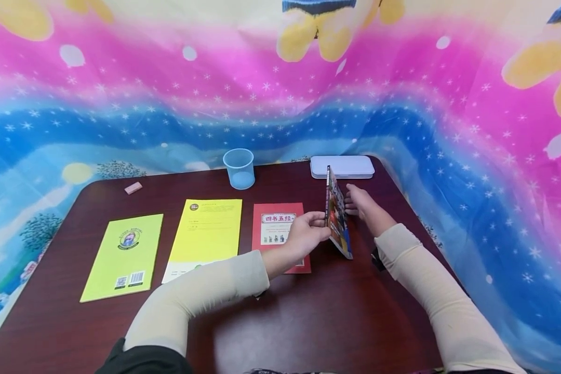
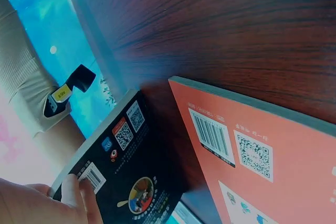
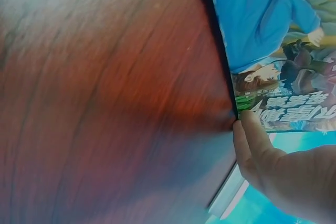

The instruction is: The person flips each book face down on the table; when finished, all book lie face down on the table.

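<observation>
A book stands tilted on edge at the right of the table. Its colourful front cover (image 1: 338,213) faces right, and its black back cover (image 2: 152,156) bears QR codes and a barcode. With fingers on the back cover, my left hand (image 1: 304,236) grips the book by its edge. My right hand (image 1: 362,205) is on the front-cover side, its fingertips (image 3: 249,119) touching the cover near a corner by the tabletop. Just left of the book lies a red booklet (image 1: 282,208), partly hidden by my left hand.
A yellow book (image 1: 210,228) and a yellow-green booklet (image 1: 126,265) lie further left on the dark wooden table (image 1: 336,322). Along the back are a pink eraser (image 1: 133,188), a blue translucent cup (image 1: 240,171) and a white case (image 1: 343,166). Patterned cloth (image 1: 243,83) hangs behind.
</observation>
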The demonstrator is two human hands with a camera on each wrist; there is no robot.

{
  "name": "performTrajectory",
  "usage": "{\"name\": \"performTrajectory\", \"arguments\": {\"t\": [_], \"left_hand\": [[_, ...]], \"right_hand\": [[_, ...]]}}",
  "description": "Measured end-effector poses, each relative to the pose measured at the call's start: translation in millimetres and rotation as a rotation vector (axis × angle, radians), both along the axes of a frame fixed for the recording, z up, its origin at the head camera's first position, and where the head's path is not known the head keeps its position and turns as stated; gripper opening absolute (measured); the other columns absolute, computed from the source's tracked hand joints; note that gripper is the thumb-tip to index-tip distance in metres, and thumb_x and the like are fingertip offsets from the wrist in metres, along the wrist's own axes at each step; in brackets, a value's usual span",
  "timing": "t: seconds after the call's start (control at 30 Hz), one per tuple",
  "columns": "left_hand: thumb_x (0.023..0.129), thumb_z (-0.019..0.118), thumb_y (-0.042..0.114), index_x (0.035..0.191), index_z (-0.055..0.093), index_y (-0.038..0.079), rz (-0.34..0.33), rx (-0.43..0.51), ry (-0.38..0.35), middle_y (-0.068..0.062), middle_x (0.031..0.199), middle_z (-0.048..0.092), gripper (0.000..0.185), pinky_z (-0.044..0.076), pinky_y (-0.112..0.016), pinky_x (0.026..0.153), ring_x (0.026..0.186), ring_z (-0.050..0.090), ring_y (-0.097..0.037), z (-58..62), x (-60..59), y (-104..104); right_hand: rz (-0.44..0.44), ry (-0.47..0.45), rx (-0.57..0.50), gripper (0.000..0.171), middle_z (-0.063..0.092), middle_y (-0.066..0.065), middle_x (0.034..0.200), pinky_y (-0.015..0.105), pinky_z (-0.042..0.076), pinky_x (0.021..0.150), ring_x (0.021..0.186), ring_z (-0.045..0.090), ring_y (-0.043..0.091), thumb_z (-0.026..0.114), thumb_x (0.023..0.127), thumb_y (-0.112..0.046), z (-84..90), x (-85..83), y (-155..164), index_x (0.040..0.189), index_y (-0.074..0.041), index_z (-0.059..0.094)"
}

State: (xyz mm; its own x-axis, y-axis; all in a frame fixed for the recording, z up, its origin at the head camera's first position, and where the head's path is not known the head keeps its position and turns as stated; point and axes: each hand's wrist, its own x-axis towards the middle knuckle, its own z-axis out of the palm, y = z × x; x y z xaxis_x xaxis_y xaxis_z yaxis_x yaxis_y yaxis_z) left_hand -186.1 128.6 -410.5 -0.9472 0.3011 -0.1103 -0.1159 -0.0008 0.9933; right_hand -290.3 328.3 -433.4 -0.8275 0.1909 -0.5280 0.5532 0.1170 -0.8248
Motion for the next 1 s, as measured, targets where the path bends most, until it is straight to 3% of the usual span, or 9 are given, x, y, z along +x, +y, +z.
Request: {"name": "performTrajectory", "arguments": {"t": [0.23,0.37,0.53,0.7,1.0], "left_hand": [[0.077,0.066,0.002,0.114,0.064,0.002,-0.022,-0.04,0.079,-0.009,0.097,0.068,0.037,0.053,-0.024,0.072,0.083,0.066,-0.012,-1.7,2.2,2.5],[0.078,0.066,0.003,0.115,0.064,0.003,-0.021,-0.053,0.11,-0.011,0.098,0.068,0.037,0.053,-0.023,0.071,0.084,0.067,-0.013,3.9,1.5,2.9],[0.08,0.069,0.006,0.114,0.064,0.005,-0.066,-0.076,0.179,-0.01,0.1,0.069,0.035,0.053,-0.023,0.071,0.086,0.067,-0.013,7.7,1.6,4.4],[0.084,0.069,0.016,0.121,0.059,0.01,-0.126,-0.123,0.228,-0.005,0.107,0.065,0.038,0.052,-0.023,0.072,0.09,0.066,-0.011,4.7,2.9,3.7],[0.088,0.065,0.034,0.135,0.045,0.016,-0.21,-0.17,0.234,-0.002,0.128,0.054,0.054,0.052,-0.027,0.078,0.102,0.062,-0.013,-4.6,1.0,3.8]], "right_hand": [[-0.018,-0.11,-0.039,0.068,0.041,0.021,0.135,0.042,0.05,0.088,0.105,0.052,0.031,0.02,0.099,-0.048,5.6,13.2,5.0,0.143,0.004,0.027],[0.011,-0.113,-0.112,0.067,0.046,0.02,0.124,0.045,0.049,0.09,0.093,0.058,0.029,0.021,0.099,-0.048,7.6,17.8,5.7,0.139,0.005,0.031],[0.037,-0.096,-0.181,0.063,0.047,0.019,0.122,0.046,0.045,0.095,0.092,0.057,0.029,0.02,0.1,-0.045,5.4,16.5,3.9,0.138,0.004,0.031],[0.067,-0.087,-0.157,0.063,0.042,0.022,0.133,0.047,0.047,0.091,0.102,0.051,0.032,0.019,0.1,-0.044,5.0,17.2,3.0,0.139,0.004,0.031],[0.06,-0.125,-0.101,0.063,0.049,0.015,0.11,0.041,0.051,0.081,0.09,0.053,0.027,0.02,0.099,-0.046,5.1,20.5,1.8,0.135,0.002,0.037]]}}
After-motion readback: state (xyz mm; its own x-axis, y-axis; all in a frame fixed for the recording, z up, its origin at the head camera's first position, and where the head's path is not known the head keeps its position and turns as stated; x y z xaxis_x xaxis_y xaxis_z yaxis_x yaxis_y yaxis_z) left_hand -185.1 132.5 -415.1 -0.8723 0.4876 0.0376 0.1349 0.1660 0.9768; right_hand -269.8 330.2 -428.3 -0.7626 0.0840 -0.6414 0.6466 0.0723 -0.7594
